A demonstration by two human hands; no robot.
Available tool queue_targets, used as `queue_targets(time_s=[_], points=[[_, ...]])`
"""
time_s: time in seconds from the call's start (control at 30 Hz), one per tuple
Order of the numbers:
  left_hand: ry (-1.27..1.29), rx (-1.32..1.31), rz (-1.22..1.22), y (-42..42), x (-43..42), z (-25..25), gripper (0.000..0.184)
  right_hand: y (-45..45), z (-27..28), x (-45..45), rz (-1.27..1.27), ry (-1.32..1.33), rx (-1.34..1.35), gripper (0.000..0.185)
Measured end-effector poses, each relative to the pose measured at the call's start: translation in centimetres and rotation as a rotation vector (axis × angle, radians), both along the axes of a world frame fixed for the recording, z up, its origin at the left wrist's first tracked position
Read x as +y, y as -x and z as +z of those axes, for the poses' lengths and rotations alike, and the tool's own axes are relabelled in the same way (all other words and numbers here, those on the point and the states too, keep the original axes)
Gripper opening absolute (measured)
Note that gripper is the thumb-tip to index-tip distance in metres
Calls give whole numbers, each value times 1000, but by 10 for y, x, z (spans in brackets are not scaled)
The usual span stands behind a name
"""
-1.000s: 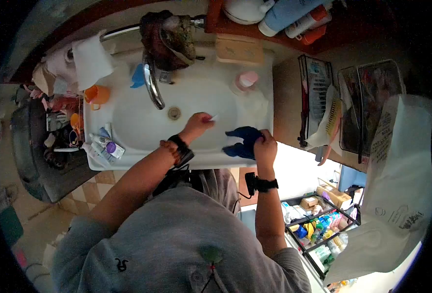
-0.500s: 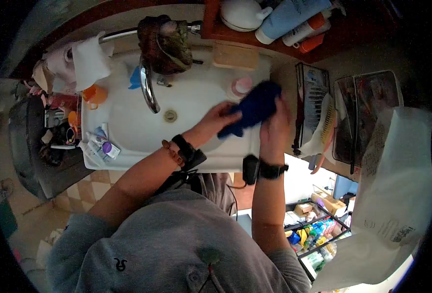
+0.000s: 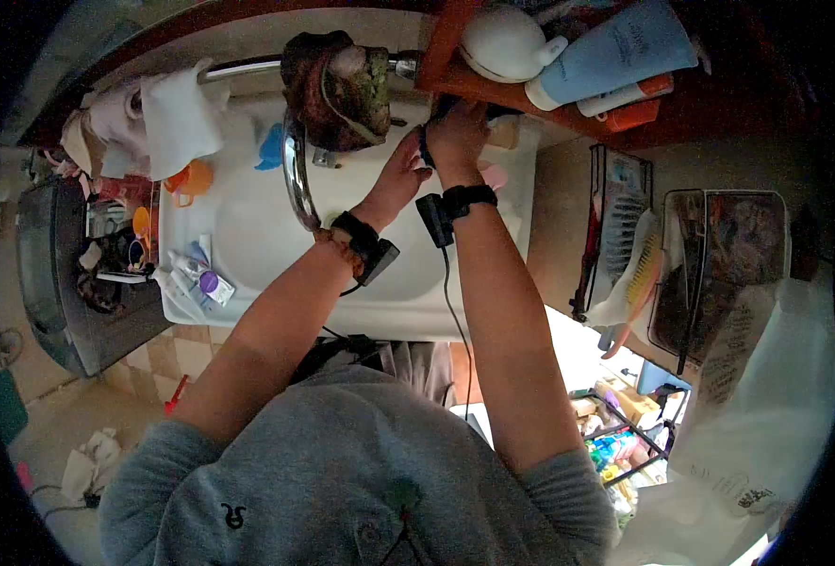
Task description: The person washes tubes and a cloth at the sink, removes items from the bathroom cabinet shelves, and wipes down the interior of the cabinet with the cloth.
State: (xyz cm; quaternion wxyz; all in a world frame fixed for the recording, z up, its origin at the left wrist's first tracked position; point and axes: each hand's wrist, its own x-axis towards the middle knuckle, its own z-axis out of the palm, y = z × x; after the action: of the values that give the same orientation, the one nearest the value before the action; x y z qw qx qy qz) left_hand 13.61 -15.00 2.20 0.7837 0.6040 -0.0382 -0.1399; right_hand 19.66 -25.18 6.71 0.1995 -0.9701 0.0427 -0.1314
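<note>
The 2 hands meet at the back edge of the sink [image 3: 233, 316], toward its right corner. The right hand [image 3: 459, 141] reaches in under the shelf [image 3: 507, 94]; whether it grips is hidden. The left hand [image 3: 396, 184] has loosely bent fingers beside the dark blue cloth [image 3: 426, 148], of which 1 sliver shows; I cannot tell if it pinches. Working well here means knuckles kept below the shelf, the cloth gathered so no loose part drags, and the cable [image 3: 452, 292] kept from snagging. 0.5 s ago the cloth was spread between the hands near the sink's right edge; now it is farther back and mostly covered.
</note>
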Motion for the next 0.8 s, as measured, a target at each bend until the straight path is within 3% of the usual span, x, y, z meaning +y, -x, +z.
queue_targets(time_s=[0.13, 0.23, 0.27, 0.3, 0.37, 0.47, 0.57, 0.67, 0.8], points=[[133, 133, -171, -15, 8, 0, 80, -2, -1, -7, 132, -47, 86, 51], [273, 218, -58, -11, 8, 10, 81, -7, 17, -25, 229, -192, -22, 29], [92, 177, -48, -7, 6, 19, 72, -18, 13, -39, 263, -31, 144, 35], [72, 173, -65, -8, 5, 19, 74, -39, 3, -59, 291, 130, 310, 41], [36, 164, -83, -12, 4, 13, 77, -48, 4, -70, 230, 224, 357, 48], [48, 65, -107, -8, 7, 2, 81, -17, 28, -59, -20, 15, 9, 50], [-20, 193, -70, -1, 0, 24, 85, -6, 7, -35, -89, 402, 89, 52], [-59, 155, -64, -1, -2, 33, 85, -19, -7, -38, -20, 228, 157, 54], [-53, 92, -97, -4, -1, 24, 85, -17, 22, -24, 114, 17, 255, 52]])
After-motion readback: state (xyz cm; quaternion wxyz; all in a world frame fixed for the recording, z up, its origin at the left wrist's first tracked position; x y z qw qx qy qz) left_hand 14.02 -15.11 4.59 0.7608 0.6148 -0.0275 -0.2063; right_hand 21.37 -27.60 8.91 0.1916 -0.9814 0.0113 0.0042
